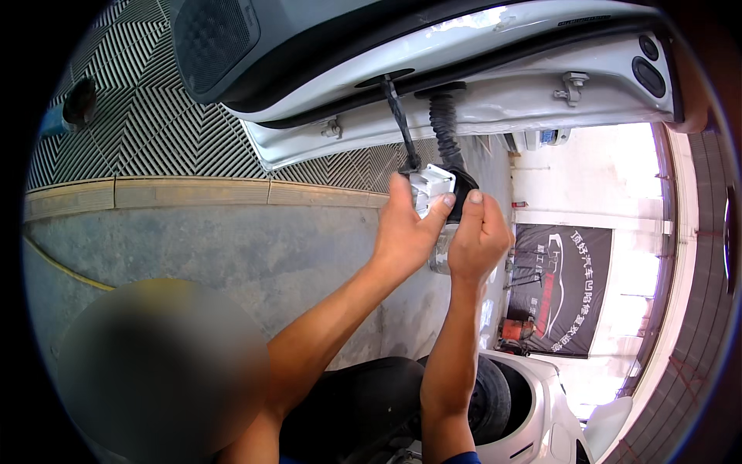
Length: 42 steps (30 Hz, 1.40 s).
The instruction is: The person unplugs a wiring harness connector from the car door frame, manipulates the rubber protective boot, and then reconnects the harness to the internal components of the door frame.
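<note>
My left hand (410, 224) is closed round a white plastic electrical connector (434, 185), with the thumb on its lower side. Right beside it, my right hand (481, 228) pinches the black end of a corrugated rubber boot (444, 127) between thumb and fingers. That boot runs up into the edge of a white car door (510, 100). A black wrapped strap or cable (400, 120) comes out of the same door edge and reaches down to the connector. The two hands almost touch. My fingers hide part of the connector and of the boot's end.
Across the top the door carries a grey trim panel with a speaker grille (220, 31) and metal hinges (572, 87). Grey ribbed floor tiles (193, 131) meet concrete (232, 247) at a tan edging strip. White bodywork (553, 410) and a tyre (495, 398) are at lower right.
</note>
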Available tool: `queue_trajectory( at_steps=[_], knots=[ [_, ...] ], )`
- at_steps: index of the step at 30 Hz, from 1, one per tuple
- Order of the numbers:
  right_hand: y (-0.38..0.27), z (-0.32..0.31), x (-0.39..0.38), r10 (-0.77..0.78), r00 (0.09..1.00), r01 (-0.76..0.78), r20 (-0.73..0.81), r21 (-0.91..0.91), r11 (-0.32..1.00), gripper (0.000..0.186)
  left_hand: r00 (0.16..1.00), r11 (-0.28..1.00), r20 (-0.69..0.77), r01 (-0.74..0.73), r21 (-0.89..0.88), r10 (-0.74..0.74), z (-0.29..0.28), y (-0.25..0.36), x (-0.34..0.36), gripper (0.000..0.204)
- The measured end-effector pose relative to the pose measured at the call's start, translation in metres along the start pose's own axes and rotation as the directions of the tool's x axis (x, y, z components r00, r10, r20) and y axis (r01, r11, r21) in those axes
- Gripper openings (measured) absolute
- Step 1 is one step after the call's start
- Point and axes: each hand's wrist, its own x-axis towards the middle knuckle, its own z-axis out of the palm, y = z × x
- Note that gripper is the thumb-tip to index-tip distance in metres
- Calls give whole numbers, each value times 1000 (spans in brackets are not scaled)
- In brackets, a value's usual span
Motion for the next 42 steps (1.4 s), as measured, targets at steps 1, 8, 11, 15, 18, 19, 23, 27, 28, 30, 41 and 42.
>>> queue_trajectory(
  at_steps=[1, 8, 11, 15, 18, 19, 23, 27, 28, 30, 41, 42],
  knots=[
    [-1, 0, 0, -14, 1000, 14, -3, 0, 1000, 21, 1000, 1000, 3, -4, -15, 4, 0, 1, -1, 40],
    [-5, -1, 10, 7, 1000, -7, 3, 15, 1000, 21, 991, 994, 112, -61, -89, 71, -7, 9, -1, 35],
    [-5, 0, 11, 9, 1000, -9, 16, 1, 1000, 20, 983, 996, 163, -76, -55, 84, -15, 4, 1, 37],
    [-7, 4, 13, -52, 998, 54, 41, -50, 997, 18, 966, 988, 214, -134, -70, 146, -21, 0, 2, 39],
    [-8, 1, 16, -79, 990, 91, 116, -104, 990, 16, 955, 991, 267, -124, -40, 130, -26, -4, 3, 40],
    [-7, 1, 15, -128, 987, 137, 92, -96, 986, 15, 960, 994, 257, -96, -61, 108, -24, -4, 3, 41],
    [2, 6, 8, -258, 966, 258, 18, -107, 960, 13, 979, 971, 202, 30, -237, 19, -14, -3, -1, 41],
    [0, 4, 3, -198, 979, 201, 36, -84, 976, 18, 993, 975, 118, 16, -221, 11, -10, -3, -4, 40],
    [1, 5, 3, -215, 976, 217, 28, -102, 971, 17, 994, 970, 108, 29, -241, -3, -9, -2, -4, 40],
    [3, 8, 3, -251, 968, 250, 12, -135, 959, 15, 996, 958, 87, 53, -281, -29, -8, 1, -2, 41],
    [2, 1, -2, -253, 966, 256, 44, -101, 961, 18, 984, 968, 176, 19, -249, 26, -19, 6, 5, 32],
    [2, 1, -2, -252, 967, 255, 48, -102, 961, 18, 981, 972, 194, 23, -235, 23, -21, 7, 6, 31]
  ],
)
